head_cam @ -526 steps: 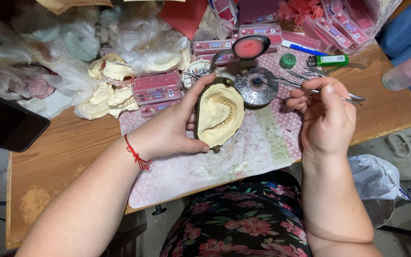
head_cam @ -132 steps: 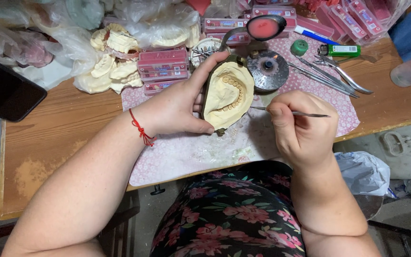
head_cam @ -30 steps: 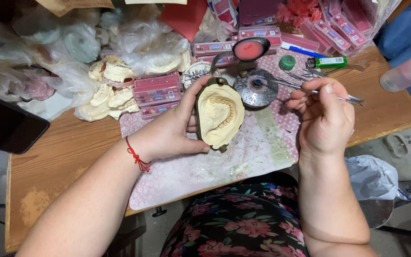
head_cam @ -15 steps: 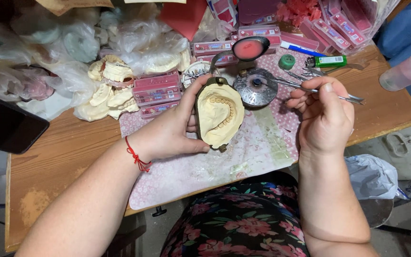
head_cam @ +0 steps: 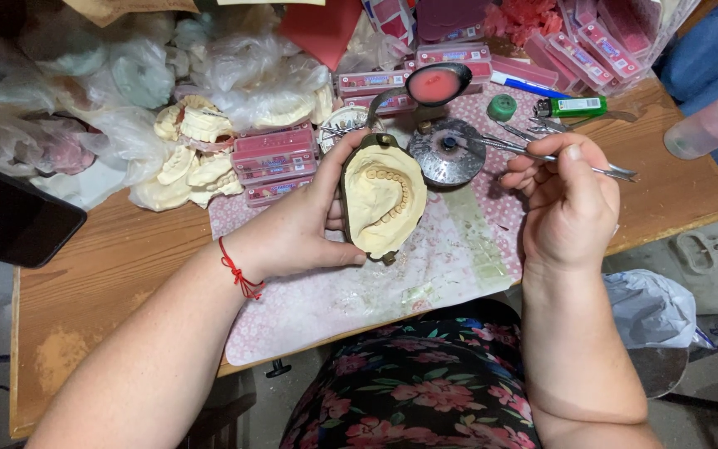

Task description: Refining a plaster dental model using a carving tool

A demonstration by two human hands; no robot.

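- A dark phone [head_cam: 10, 218] lay at the wooden table's [head_cam: 118, 274] left edge.
- Loose plaster casts [head_cam: 189, 158] sat near pink flat boxes [head_cam: 274, 158].
- The left hand [head_cam: 297, 229] had its fingers wrapped around a cream dental cast [head_cam: 384, 199], held tilted above the patterned mat [head_cam: 425, 274].
- The right hand [head_cam: 571, 208] pinched a thin metal tool [head_cam: 542, 155], its tip near the round metal burner [head_cam: 450, 154].
- A green lighter [head_cam: 573, 106] lay behind.

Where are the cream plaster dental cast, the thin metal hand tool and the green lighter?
cream plaster dental cast [head_cam: 381, 199]: head view, bare plaster inside the tooth arch.
thin metal hand tool [head_cam: 504, 147]: head view, shaft left of the right hand's fingers.
green lighter [head_cam: 577, 106]: head view, middle of its body.
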